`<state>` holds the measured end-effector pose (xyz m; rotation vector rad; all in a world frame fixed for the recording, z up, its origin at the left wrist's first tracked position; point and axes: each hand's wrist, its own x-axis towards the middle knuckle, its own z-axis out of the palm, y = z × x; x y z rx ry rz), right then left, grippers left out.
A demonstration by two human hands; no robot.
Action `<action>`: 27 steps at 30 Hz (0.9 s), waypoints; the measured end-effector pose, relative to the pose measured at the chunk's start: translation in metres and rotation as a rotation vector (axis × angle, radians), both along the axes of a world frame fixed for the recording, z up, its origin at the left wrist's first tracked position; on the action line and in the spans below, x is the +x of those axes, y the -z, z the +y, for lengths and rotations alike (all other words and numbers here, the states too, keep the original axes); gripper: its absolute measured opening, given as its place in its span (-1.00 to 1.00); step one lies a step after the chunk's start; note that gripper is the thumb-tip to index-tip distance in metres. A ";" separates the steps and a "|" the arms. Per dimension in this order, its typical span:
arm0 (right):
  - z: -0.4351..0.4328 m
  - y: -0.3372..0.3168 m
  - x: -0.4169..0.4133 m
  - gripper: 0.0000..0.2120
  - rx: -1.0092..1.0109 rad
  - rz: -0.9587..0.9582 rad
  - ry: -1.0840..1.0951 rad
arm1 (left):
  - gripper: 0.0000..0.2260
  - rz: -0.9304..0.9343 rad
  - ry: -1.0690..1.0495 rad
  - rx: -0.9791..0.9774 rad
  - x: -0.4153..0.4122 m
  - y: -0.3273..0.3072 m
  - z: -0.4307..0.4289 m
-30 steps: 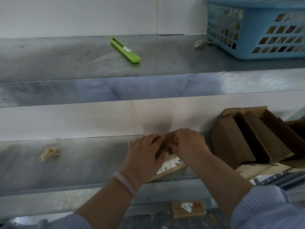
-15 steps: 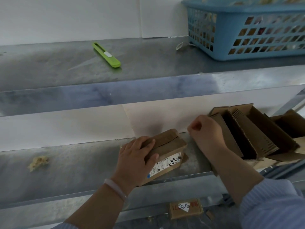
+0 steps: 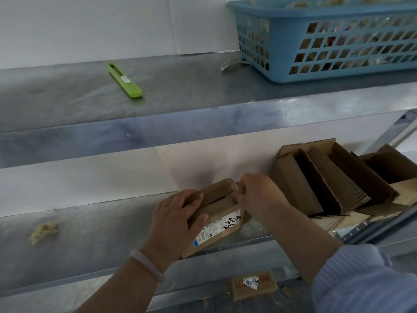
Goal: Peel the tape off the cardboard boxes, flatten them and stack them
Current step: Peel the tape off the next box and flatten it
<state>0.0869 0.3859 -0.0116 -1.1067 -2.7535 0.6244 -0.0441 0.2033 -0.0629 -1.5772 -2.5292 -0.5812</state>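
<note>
A small brown cardboard box (image 3: 217,199) with a white shipping label lies on the lower metal shelf (image 3: 90,233), its top flaps closed along a middle seam. My left hand (image 3: 174,224) grips its near left end and holds it down. My right hand (image 3: 257,193) is at the box's far right end, with thumb and fingers pinched on a small clear bit of tape (image 3: 237,188) at the seam. To the right, several opened cardboard boxes (image 3: 327,184) lean against each other on the same shelf.
A green utility knife (image 3: 124,80) lies on the upper shelf. A blue plastic basket (image 3: 327,39) stands at the upper right, a loose tape scrap (image 3: 228,64) beside it. A crumpled tape wad (image 3: 44,231) sits at lower left. A labelled box (image 3: 252,284) lies below.
My right hand left the box, swung right toward the opened boxes, then came back to the box's far end and pinched the tape. The left hand stayed on the box.
</note>
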 end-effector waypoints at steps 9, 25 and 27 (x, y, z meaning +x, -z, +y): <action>0.010 -0.002 0.004 -0.81 -0.075 0.067 0.030 | -0.48 -0.009 0.023 -0.026 -0.005 -0.001 -0.001; 0.013 0.015 0.032 -0.80 -1.051 0.473 0.262 | -0.39 -0.085 0.109 -0.103 -0.019 -0.014 -0.002; 0.014 0.014 0.039 -0.74 -1.217 0.540 0.289 | -0.40 -0.058 0.064 -0.134 -0.013 -0.020 0.001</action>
